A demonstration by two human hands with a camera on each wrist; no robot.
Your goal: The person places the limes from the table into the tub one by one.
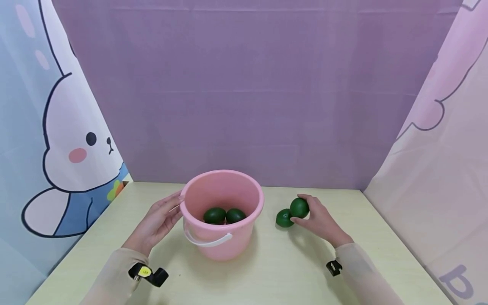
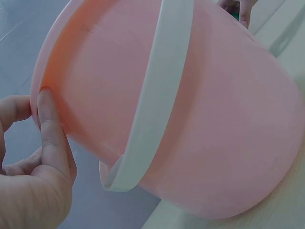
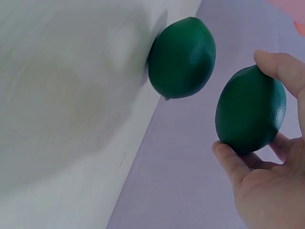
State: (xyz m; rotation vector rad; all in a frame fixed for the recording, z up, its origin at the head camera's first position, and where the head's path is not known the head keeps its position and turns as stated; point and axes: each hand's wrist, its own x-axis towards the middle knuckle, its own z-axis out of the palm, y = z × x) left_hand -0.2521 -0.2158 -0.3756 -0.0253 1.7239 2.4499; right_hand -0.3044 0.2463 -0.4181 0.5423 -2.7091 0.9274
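Note:
A pink bucket [image 1: 254, 199] with a white handle [image 1: 207, 242] stands on the pale table [image 1: 267, 271]; two green limes [image 1: 215, 215] lie inside it. My left hand [image 1: 172, 208] rests straight fingers against the bucket's left side under the rim. The left wrist view shows those fingers [image 2: 47, 124] on the bucket wall [image 2: 219, 124]. Right of the bucket, my right hand [image 1: 310, 213] holds a green lime [image 1: 298, 207] between thumb and fingers, just above the table. Another lime [image 1: 284, 218] lies on the table touching or nearly touching it. The right wrist view shows the held lime [image 3: 250, 109] and the resting lime [image 3: 181, 57] slightly apart.
Purple cloth [image 1: 244, 106] closes the back; a rabbit-print curtain [image 1: 57, 148] hangs on the left and a pink one [image 1: 438, 169] on the right. Bare tabletop lies in front of the bucket and to the far right.

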